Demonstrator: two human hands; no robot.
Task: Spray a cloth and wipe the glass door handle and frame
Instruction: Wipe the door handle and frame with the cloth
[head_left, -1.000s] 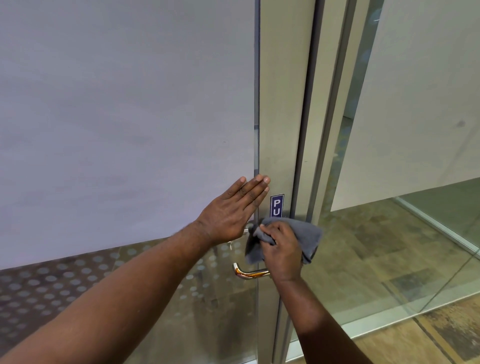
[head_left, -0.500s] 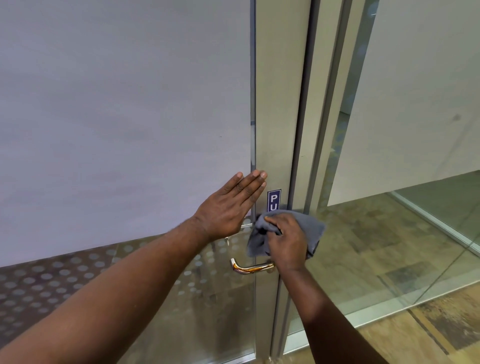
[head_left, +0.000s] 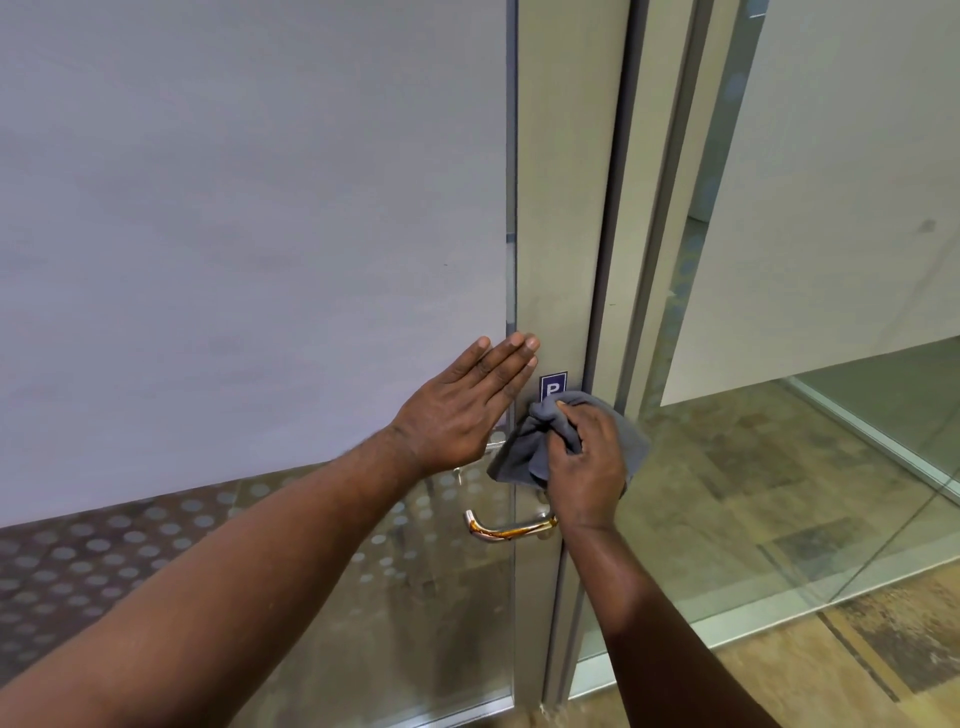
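A grey cloth (head_left: 519, 452) is bunched in my right hand (head_left: 584, 467), which presses it against the beige metal door frame (head_left: 569, 208) just below a small blue sign (head_left: 554, 385). The cloth covers the lower part of that sign. My left hand (head_left: 462, 410) lies flat with straight fingers on the frosted glass door (head_left: 249, 234), fingertips reaching the frame's edge. Below both hands, the curved metal handle (head_left: 506, 527) sticks out to the left; its base is hidden behind my right wrist. No spray bottle is in view.
The lower door glass (head_left: 130, 571) is clear with a dotted frosted pattern. To the right stand a second frame post (head_left: 670, 208) and a clear glass panel (head_left: 831, 493), with wood-pattern floor (head_left: 857, 649) beyond and below.
My right hand has slid the cloth upward on the frame, so it now covers more of the blue sign. My left hand stays flat on the glass.
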